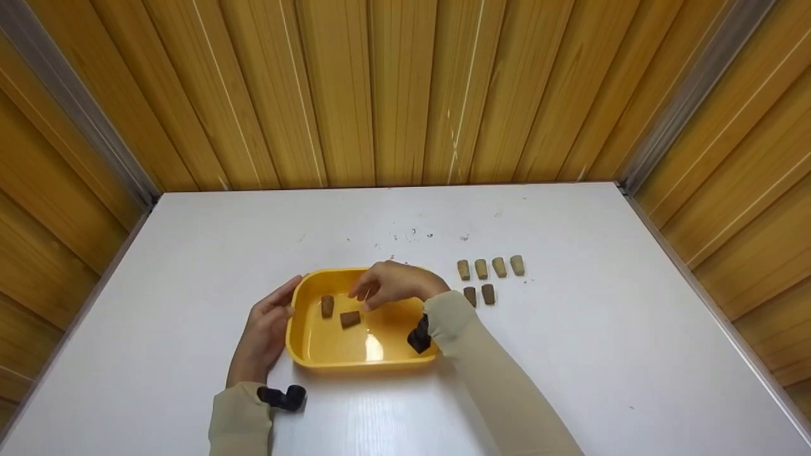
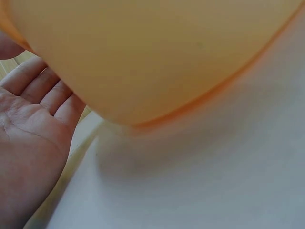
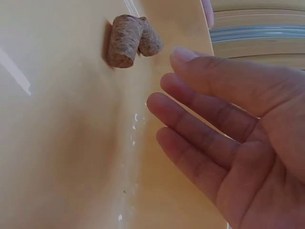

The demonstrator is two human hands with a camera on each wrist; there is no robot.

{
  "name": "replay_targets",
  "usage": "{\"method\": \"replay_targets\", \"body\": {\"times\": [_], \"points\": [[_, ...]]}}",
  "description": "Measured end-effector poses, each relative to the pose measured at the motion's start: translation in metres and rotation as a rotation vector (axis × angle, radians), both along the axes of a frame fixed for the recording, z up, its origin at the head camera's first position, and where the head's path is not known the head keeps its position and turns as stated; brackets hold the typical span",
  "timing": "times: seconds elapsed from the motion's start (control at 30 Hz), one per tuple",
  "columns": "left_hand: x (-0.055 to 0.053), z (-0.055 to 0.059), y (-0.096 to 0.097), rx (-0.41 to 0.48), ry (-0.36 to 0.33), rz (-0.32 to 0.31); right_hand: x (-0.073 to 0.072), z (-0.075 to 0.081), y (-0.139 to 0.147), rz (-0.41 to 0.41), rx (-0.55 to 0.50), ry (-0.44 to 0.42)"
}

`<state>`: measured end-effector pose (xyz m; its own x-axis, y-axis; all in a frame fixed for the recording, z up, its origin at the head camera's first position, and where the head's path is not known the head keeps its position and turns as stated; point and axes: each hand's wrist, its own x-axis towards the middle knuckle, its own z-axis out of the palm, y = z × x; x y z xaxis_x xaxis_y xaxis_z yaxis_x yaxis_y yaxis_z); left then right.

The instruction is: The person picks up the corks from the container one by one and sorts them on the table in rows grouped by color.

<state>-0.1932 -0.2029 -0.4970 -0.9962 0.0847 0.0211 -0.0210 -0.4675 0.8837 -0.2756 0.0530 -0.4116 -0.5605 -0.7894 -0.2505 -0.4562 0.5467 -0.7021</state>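
Note:
A yellow rectangular tray [image 1: 329, 365] sits on the white table with two brown tapered corks [image 1: 350, 319] lying on its floor. Along its left end rests my left hand [image 1: 266, 326], thumb near the rim and fairly straight fingers against the outer wall. The left wrist view has the tray wall [image 2: 157, 57] covering those fingertips. Over the tray is my right hand [image 1: 399, 282], beside the corks, its fingers loosely bent. In the right wrist view, nothing lies between the thumb and fingers of this hand [image 3: 228, 119], and both corks [image 3: 125, 42] are just beyond the thumb tip.
Right of the tray, several pale tapered corks [image 1: 481, 269] stand out in a row on the table [image 1: 570, 354]. Just below them are two dark brown corks [image 1: 488, 294], one partly behind the right sleeve. Wood-look panels [image 1: 405, 95] enclose the table's back and sides.

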Motion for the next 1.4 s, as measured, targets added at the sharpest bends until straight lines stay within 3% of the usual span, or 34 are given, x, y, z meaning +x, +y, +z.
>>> {"method": "replay_targets", "body": {"times": [0.27,0.57,0.93,1.4], "points": [[0.0,0.0,0.001,-0.023,0.023,0.017,0.001,-0.008,-0.012,0.026,0.027,-0.014],[0.0,0.001,0.001,-0.032,-0.005,0.022,0.005,-0.015,-0.02,0.055,0.095,-0.009],[0.0,0.001,0.0,-0.036,0.009,-0.006,0.006,-0.019,-0.022,0.011,0.094,-0.037],[0.0,-0.001,0.001,-0.04,0.019,0.014,0.008,-0.023,-0.025,0.008,0.103,-0.009]]}}
